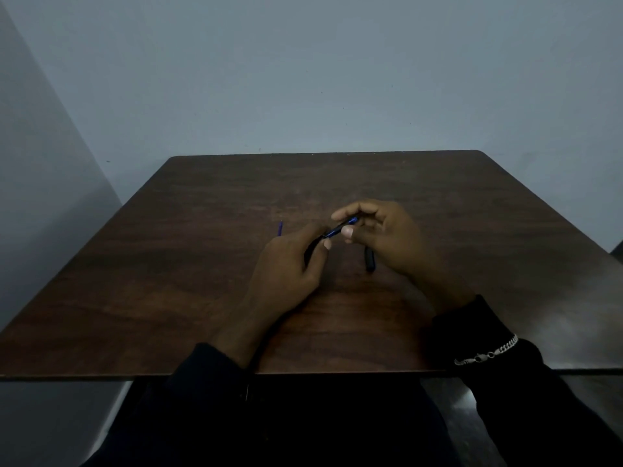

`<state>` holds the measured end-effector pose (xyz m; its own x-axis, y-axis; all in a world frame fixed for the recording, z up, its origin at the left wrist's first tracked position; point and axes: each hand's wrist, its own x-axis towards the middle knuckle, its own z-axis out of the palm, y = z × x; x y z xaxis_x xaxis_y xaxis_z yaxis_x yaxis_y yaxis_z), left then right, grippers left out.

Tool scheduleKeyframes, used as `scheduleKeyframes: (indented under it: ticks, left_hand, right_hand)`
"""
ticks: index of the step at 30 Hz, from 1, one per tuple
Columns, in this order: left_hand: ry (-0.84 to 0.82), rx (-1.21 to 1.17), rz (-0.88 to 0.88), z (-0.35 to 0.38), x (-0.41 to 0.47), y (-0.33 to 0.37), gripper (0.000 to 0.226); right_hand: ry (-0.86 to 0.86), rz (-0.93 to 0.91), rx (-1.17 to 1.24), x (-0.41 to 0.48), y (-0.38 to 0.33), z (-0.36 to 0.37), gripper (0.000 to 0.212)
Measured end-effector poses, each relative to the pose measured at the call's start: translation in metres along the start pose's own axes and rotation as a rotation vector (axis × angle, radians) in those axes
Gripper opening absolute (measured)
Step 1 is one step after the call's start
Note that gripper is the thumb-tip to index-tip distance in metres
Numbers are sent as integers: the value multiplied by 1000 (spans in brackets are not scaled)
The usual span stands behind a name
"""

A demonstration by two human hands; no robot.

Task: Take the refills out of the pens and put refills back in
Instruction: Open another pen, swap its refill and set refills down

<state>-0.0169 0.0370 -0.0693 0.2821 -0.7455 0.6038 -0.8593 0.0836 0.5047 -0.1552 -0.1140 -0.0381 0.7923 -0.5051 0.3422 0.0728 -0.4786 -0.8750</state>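
Observation:
Both hands meet above the middle of the dark wooden table. My left hand grips the dark lower end of a blue pen, which slants up to the right. My right hand pinches the pen's blue upper end between thumb and fingers. A thin blue refill lies on the table, left of and beyond my left hand. A short black pen part lies on the table under my right hand, partly hidden by it.
The table's near edge runs across the view just above my dark sleeves. A grey wall rises right behind the far edge. A silver bracelet sits on my right wrist.

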Motion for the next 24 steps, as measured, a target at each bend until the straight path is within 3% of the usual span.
scheduleKeyframes:
  ticks: [9, 17, 21, 24]
  left_hand:
    - [38, 52, -24, 0, -1, 1, 16]
    - [50, 31, -42, 1, -1, -2, 21]
    - [63, 32, -51, 4, 0, -4, 21]
    - [61, 30, -47, 4, -1, -5, 21]
  right_hand:
    - [79, -43, 10, -2, -4, -5, 21]
    - [296, 53, -7, -8, -4, -30, 10]
    - [404, 126, -115, -19, -6, -36, 11]
    - [427, 233, -326, -23, -7, -34, 15]
